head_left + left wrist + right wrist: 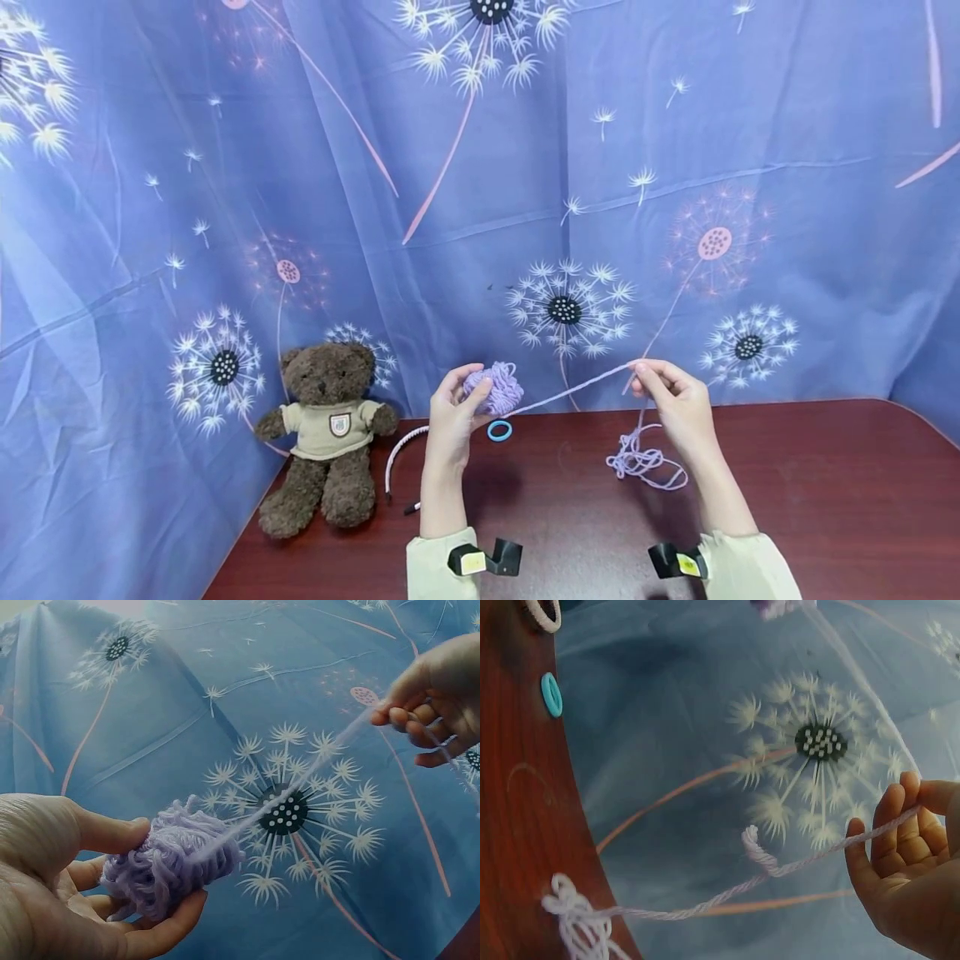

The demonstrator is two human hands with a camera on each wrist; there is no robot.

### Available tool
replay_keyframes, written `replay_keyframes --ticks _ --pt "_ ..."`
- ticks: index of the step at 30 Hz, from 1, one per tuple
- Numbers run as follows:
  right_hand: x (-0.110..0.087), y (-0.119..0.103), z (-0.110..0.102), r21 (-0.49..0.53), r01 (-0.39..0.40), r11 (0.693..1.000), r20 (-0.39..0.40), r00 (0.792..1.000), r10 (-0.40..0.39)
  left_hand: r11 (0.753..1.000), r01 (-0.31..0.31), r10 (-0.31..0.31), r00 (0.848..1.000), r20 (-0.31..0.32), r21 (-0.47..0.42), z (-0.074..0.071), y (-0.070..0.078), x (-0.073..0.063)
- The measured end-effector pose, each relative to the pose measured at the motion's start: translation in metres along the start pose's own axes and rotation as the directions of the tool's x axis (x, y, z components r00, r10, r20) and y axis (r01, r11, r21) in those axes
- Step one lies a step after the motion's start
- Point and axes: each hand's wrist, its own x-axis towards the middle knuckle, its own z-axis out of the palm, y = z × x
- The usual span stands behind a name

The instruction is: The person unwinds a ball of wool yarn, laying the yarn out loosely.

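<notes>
My left hand holds a bundle of lilac yarn between thumb and fingers, raised above the table. From the bundle a single strand runs up and across to my right hand, which pinches it between thumb and forefinger. The stretch between the hands looks taut. Below the right hand the strand hangs down, with a small twisted kink along it in the right wrist view, to a loose tangle of the same yarn lying on the table.
A blue ring lies on the table behind the left hand. Left of that hand is a white curved band with dark tips. A brown teddy bear sits at the left edge. A blue dandelion-print cloth hangs behind.
</notes>
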Motion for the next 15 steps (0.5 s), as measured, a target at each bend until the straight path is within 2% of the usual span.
replay_keyframes --ticks 7,11,15 --pt "0.008 0.016 -0.025 0.030 -0.075 0.997 -0.070 0.995 0.077 1.000 -0.007 0.007 1.000 -0.002 0.003 -0.006 0.006 -0.002" --pt "0.012 0.023 -0.038 0.000 -0.114 0.993 -0.114 0.987 0.114 0.999 -0.001 -0.001 0.999 0.045 0.039 -0.010 0.007 -0.003" --pt "0.014 0.028 -0.046 0.052 -0.170 0.984 -0.181 0.967 0.177 0.997 -0.005 -0.004 0.994 0.113 0.082 -0.014 0.007 -0.004"
